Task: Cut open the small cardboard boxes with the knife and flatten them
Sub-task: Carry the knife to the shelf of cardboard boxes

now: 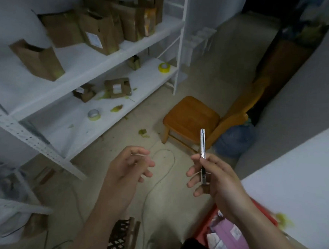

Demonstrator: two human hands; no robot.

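Observation:
My right hand [214,175] grips a slim metal utility knife [202,145] upright, its tip pointing away from me over the floor. My left hand [127,167] hovers beside it with fingers loosely curled and holds nothing. Several brown cardboard boxes [96,30] stand on the upper white shelf [96,59] at the far left. Two small boxes [118,87] with white labels lie on the lower shelf, well beyond both hands.
Two tape rolls [94,115] lie on the lower shelf. A wooden stool [190,116] stands on the floor ahead. A white table [300,183] fills the right side, with a red crate [263,212] below it. A cable [163,175] runs across the floor.

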